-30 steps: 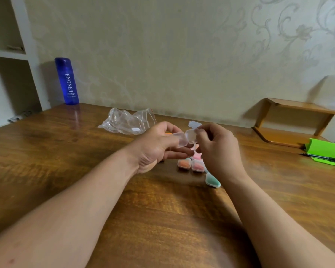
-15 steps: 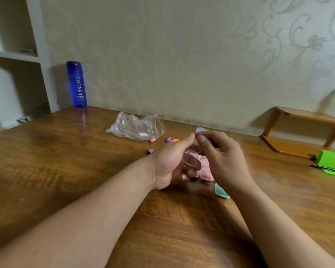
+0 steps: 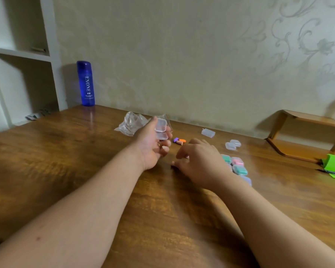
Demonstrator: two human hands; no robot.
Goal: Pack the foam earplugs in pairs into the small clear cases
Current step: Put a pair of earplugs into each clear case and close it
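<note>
Grabbing a pair off the table looks like the step here, and I'm using the bag as my marker. My right hand is right of the bag and nearer me, low with its fingers curled; can't tell if it's pinching anything. My left hand, just in front of the bag, grips the open case. The filled cases sit further right of the bag, and the loose earplugs are just right of it. Tip imo: pinch two plugs together and keep that case level, lid wide.
</note>
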